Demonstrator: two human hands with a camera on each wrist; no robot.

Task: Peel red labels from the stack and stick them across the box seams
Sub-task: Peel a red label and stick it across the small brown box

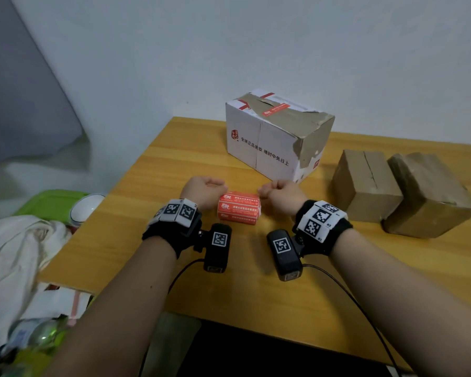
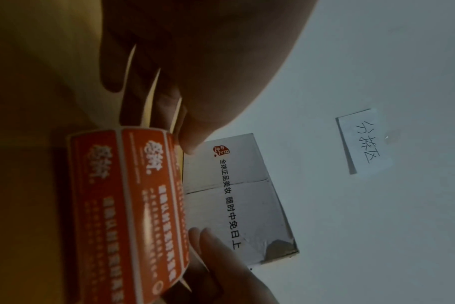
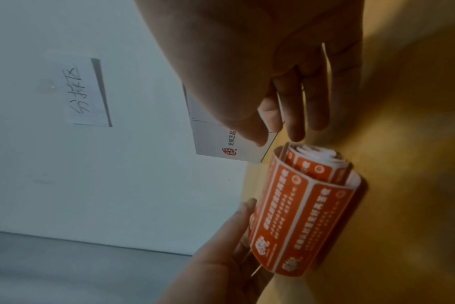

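Note:
A roll of red labels (image 1: 238, 209) lies on the wooden table (image 1: 256, 289) between my hands. My left hand (image 1: 206, 190) curls its fingers round the roll's left end, and in the left wrist view the roll (image 2: 127, 205) sits just under those fingers (image 2: 153, 86). My right hand (image 1: 279, 193) curls its fingertips onto the right end, seen close in the right wrist view (image 3: 294, 115) above the coiled roll (image 3: 299, 216). Behind stands a white box (image 1: 267, 140) with torn brown tape and one red label (image 1: 276, 109) across its top seam.
Two brown cardboard boxes (image 1: 365, 183) (image 1: 430, 194) stand at the right of the table. A white cloth (image 1: 14, 248), a green item (image 1: 49, 202) and a white round object (image 1: 86, 208) lie beyond the left edge. A handwritten paper note (image 2: 364, 142) hangs on the wall.

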